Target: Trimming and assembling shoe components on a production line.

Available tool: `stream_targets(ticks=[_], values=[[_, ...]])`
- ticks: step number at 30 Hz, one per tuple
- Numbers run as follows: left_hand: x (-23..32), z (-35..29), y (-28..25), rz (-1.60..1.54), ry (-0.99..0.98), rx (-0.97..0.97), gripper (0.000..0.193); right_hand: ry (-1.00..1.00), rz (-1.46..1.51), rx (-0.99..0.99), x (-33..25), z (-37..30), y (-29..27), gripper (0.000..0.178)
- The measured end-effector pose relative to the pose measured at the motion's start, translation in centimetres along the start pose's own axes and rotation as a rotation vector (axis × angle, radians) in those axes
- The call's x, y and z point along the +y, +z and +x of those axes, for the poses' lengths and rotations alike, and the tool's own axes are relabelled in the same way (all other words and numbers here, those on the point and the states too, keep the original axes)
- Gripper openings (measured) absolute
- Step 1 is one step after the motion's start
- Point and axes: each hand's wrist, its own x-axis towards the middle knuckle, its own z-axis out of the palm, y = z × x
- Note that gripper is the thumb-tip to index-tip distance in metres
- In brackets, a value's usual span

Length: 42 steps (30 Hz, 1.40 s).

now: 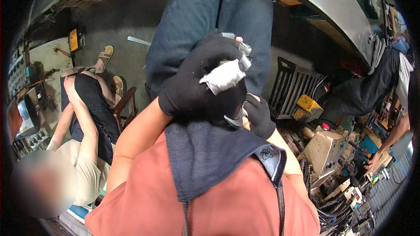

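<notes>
My left hand (194, 67), in a black glove with white wrapping (224, 76) around the thumb and pale wrapping on the fingertips, is curled closed over my lap. What it holds, if anything, is hidden. Lower and to the right, my right hand (261, 117), also in black, has its fingers bent in; their grip is partly out of sight. A curved grey piece (233, 121) shows beside the right fingers, its kind unclear. Below both hands hangs a dark ribbed apron (205, 157) over my front. My dark trousers (192, 13) lie beyond them.
A metal-edged bench (323, 6) curves across the upper right. A dark slatted crate (288, 87) and a yellow box (307, 108) stand right, near machinery (323, 150). One person (87, 118) sits at left; another person's arm (391, 137) reaches in at far right.
</notes>
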Motion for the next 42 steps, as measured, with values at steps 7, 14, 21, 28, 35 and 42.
stream_targets(ticks=[7, 14, 21, 28, 35, 42], values=[[-0.6, 1.1, -0.9, -0.025, -0.020, 0.002, 0.022, -0.108, -0.073, 0.113, 2.2, 2.2, 1.6, 0.050], [-3.8, 0.2, -1.0, 0.062, 0.016, -0.001, 0.037, -0.249, -0.187, 0.220, 6.2, 2.9, 4.3, 0.054], [-11.5, -1.4, -0.4, -0.631, -0.350, 0.141, 0.057, -0.301, -0.164, 0.223, 5.8, 2.2, 3.9, 0.047], [-9.7, -0.5, 0.0, -0.651, -0.369, 0.189, 0.035, -0.162, -0.076, 0.144, 7.2, 3.2, 2.9, 0.053], [-4.2, 2.3, -1.5, -0.166, -0.194, 0.282, 0.035, 0.046, 0.225, 0.273, -3.0, 6.4, -5.1, 0.033], [-6.1, 3.4, -0.4, 0.571, -0.541, 0.044, 0.057, 0.799, 0.890, 0.236, 0.8, 11.9, -6.0, 0.057]])
